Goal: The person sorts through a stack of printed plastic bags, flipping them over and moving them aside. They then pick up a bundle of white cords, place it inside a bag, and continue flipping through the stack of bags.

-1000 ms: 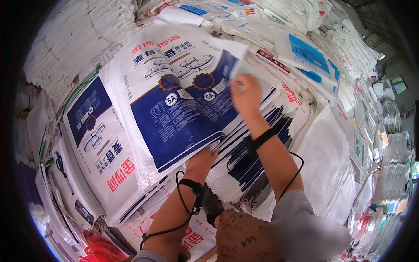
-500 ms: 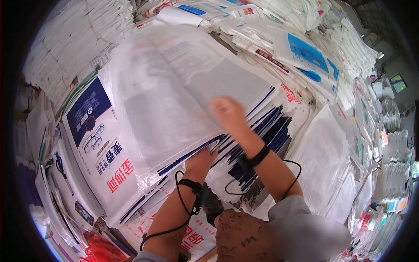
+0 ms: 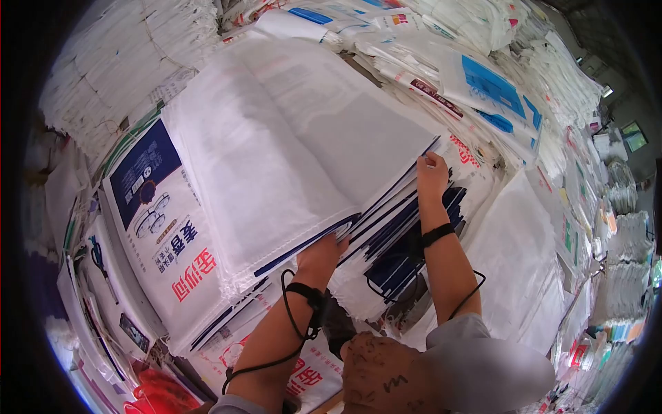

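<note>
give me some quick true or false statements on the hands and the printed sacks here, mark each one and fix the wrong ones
1. The left hand is partly hidden under the near edge of the pale top sheet. True.
2. The right hand is lifted well clear of the stack. False: it is at the right-hand corner of the pale top sheet.
3. Each wrist wears a black band. True.
4. The pale top sheet's upper face shows bold red lettering. False: it shows only faint grey print.
5. A printed sack with red lettering lies left of the pale top sheet. True.
</note>
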Tool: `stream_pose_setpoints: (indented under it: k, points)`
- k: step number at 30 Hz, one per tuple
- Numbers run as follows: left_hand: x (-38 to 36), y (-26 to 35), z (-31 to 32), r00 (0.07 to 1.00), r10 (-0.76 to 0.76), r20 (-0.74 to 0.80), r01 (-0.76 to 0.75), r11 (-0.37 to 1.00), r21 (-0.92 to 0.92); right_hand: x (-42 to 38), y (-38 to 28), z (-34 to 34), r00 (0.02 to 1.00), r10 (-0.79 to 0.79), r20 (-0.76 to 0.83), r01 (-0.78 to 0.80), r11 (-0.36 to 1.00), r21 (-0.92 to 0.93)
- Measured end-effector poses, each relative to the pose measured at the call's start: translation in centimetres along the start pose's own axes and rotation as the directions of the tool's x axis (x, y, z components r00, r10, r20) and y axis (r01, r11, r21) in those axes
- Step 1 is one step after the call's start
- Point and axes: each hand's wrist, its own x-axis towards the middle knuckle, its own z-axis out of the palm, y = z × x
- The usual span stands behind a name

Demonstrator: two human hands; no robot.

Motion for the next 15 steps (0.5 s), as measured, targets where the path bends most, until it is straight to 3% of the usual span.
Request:
stream_pose_setpoints:
  k: [1,3,7,9,10,12,15]
  points:
    - [-0.1,0.1,-0.2,1.0,-0.017,0.026,0.017,1.0,0.008,-0.1,-0.4,0.0,1.0,-0.002,0.003,0.002,1.0,0.002]
    - [0.1,-0.2,0.5,1.0,0.004,-0.011,-0.004,1.0,0.008,-0.3,-1.6,-0.2,0.981,0.156,0.114,-0.186,0.921,0.342]
    - [0.2,-0.6,1.4,0.994,0.035,-0.101,-0.034,0.999,0.015,-0.2,-4.3,-0.4,0.93,0.304,0.205,-0.354,0.892,0.281]
    - [0.4,-0.8,1.5,0.993,0.045,-0.112,-0.041,0.998,0.041,-0.1,-5.5,-0.3,0.835,0.326,0.443,-0.387,0.921,0.053]
    - [0.4,-0.8,1.6,0.991,0.059,-0.12,-0.051,0.996,0.067,-0.2,-5.7,0.2,0.835,0.325,0.445,-0.386,0.921,0.053]
    - [0.3,-0.7,1.5,0.989,0.065,-0.134,-0.056,0.996,0.065,-0.4,-5.6,1.6,0.873,0.084,0.48,0.046,0.966,-0.254]
    - [0.4,-0.8,1.5,0.983,0.085,-0.162,-0.073,0.994,0.078,-0.7,-4.8,2.4,0.898,0.06,0.436,0.006,0.989,-0.149]
